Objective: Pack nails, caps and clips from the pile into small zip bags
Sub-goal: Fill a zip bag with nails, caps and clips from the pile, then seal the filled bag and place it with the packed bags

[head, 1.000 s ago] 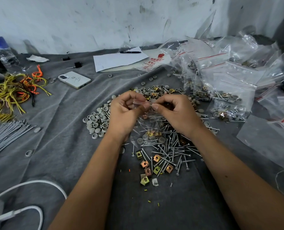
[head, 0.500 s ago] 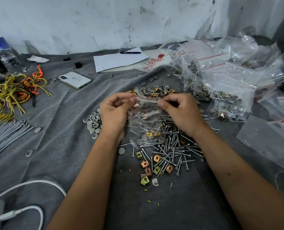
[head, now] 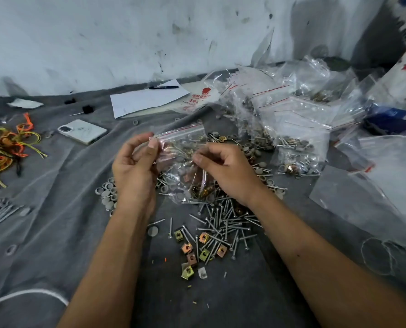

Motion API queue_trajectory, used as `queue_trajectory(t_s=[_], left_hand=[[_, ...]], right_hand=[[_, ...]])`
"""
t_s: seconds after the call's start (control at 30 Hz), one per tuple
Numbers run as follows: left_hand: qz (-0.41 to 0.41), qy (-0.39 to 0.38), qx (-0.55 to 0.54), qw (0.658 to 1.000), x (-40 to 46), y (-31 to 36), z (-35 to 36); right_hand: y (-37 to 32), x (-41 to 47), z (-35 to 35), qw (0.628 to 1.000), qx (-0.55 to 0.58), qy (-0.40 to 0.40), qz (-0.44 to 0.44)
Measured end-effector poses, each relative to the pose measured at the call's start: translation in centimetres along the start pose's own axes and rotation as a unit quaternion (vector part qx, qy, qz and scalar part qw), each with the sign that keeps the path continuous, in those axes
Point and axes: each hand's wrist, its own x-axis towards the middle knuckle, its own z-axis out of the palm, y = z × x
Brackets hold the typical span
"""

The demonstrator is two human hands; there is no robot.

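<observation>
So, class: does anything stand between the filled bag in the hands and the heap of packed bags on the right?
Nothing visible: the small clear zip bag is held above loose nails; the packed bags lie beyond.

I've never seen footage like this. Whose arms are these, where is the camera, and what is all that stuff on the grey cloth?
There is no machine here: these are a person's two bare arms, filmed by a wide-angle camera worn on their head, looking forward and down. The left hand pinches the top corner of a small clear zip bag that already holds nails and small parts; the right hand has its curled fingers against the bag's other side. Below on the grey cloth lie a pile of loose nails, little square metal clips and round grey caps. To the right sits a heap of filled bags. Farther back are a white phone, a sheet of paper with a pen, and some yellow and orange wires.
</observation>
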Motion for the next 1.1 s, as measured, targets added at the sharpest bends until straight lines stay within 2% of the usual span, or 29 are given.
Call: queue_trajectory(t_s=[0.13,0.23,0.33,0.43,0.53,0.67,0.7,0.77,0.83,0.87,0.93,1.0,1.03,1.1], left_hand=[[-0.02,-0.042,0.143,0.989,-1.3,0.0,2.1],[0.032,-0.094,0.278,0.956,-2.7,-1.0,5.1],[0.121,-0.165,0.393,0.897,-3.6,-2.7,9.1],[0.22,-0.251,0.511,0.792,-4.1,-5.1,14.1],[0.217,-0.352,0.547,0.728,-4.3,-7.7,18.6],[0.2,-0.442,0.612,0.625,-3.5,-10.9,21.1],[0.202,-0.452,0.631,0.598,-3.5,-11.5,21.6],[0.193,-0.458,0.658,0.566,-3.4,-11.9,22.0],[0.175,-0.451,0.67,0.563,-3.7,-11.4,22.6],[0.174,-0.435,0.671,0.575,-4.2,-11.1,23.1],[0.224,-0.374,0.639,0.633,-5.6,-10.4,23.5],[0.288,-0.337,0.566,0.696,-7.8,-10.1,24.3],[0.283,-0.35,0.531,0.718,-9.1,-10.3,24.9],[0.205,-0.399,0.494,0.745,-11.2,-11.1,25.9]], right_hand=[[-0.7,0.0,-1.6,0.993,0.005,0.121,-0.012],[-0.8,-0.1,-4.7,0.977,-0.027,0.21,0.006],[-0.9,0.3,-9.0,0.962,-0.083,0.26,0.025],[0.1,1.1,-14.2,0.932,-0.156,0.314,0.095],[0.6,0.2,-18.7,0.906,-0.225,0.309,0.181],[-0.7,-2.7,-22.6,0.888,-0.298,0.306,0.169],[-1.2,-3.9,-23.5,0.889,-0.319,0.278,0.173],[-2.1,-6.0,-24.5,0.887,-0.387,0.16,0.195],[-2.9,-7.7,-24.7,0.871,-0.434,0.074,0.216],[-3.2,-8.5,-24.9,0.86,-0.455,0.074,0.216],[-3.6,-9.4,-25.7,0.829,-0.495,0.113,0.233],[-3.9,-10.3,-26.4,0.781,-0.537,0.12,0.295],[-3.9,-10.8,-26.6,0.758,-0.55,0.094,0.338],[-3.3,-11.3,-26.5,0.738,-0.546,0.044,0.396]])
